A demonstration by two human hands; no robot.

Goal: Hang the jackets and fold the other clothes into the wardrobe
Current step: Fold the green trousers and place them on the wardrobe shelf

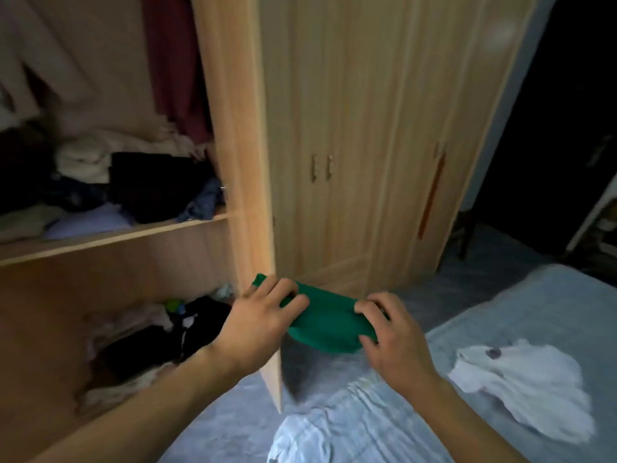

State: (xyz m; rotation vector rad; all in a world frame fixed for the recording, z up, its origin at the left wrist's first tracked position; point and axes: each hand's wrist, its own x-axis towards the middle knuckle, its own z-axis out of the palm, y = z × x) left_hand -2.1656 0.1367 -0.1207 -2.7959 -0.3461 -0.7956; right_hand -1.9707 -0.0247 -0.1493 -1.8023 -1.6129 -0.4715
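Observation:
A folded green garment [325, 324] hangs in the air in front of the wardrobe's open door edge [257, 248]. My left hand [263, 315] grips its left end and my right hand [390, 332] pinches its right end. The open wardrobe [117, 235] on the left has a shelf piled with folded clothes [110, 188]. Above them hang a dark red garment [177, 61] and pale ones [60, 61]. A heap of dark and light clothes [150, 335] lies in the lower compartment.
A bed with a pale blue sheet [500, 312] lies at the lower right. On it are a white garment [521, 379] and a light blue striped one [317, 429]. Closed wardrobe doors [350, 162] stand straight ahead. A dark area is at the far right.

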